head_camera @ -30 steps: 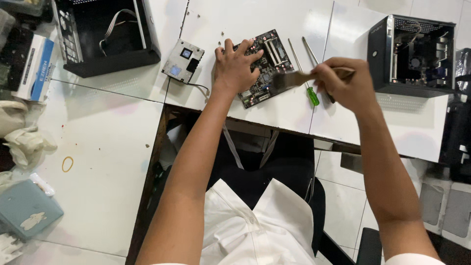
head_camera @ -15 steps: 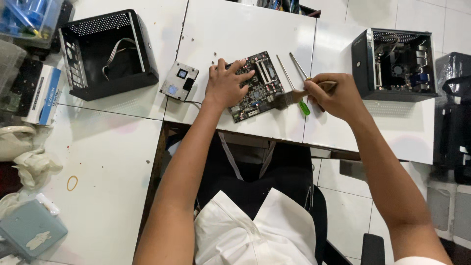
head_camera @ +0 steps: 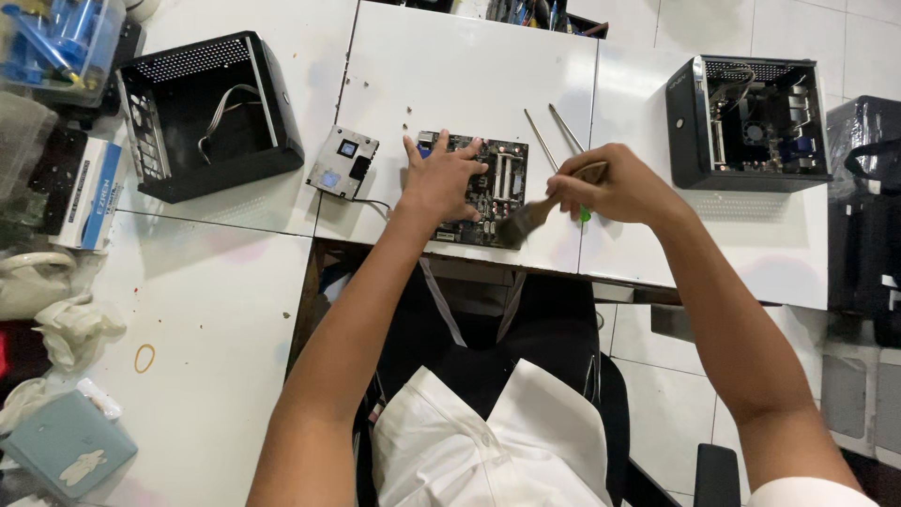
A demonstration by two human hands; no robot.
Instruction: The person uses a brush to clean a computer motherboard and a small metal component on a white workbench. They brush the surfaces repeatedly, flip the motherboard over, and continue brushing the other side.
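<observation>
Green-black circuit board [head_camera: 483, 188] lies flat on our white tabletop [head_camera: 469, 75], near its front edge; our left hand [head_camera: 441, 178] presses down on the board's left part, fingers spread wide and gripping nothing; our right hand [head_camera: 610, 186] is closed around the wooden handle of a brush [head_camera: 535, 214], whose dark bristles touch the board's lower right corner; two thin metal rods [head_camera: 554, 131] lie just behind that hand; a small grey drive unit [head_camera: 344, 161] sits left of the board, an empty black case [head_camera: 206, 113] further left, and another black case [head_camera: 751, 122] with parts inside stands to the right.
</observation>
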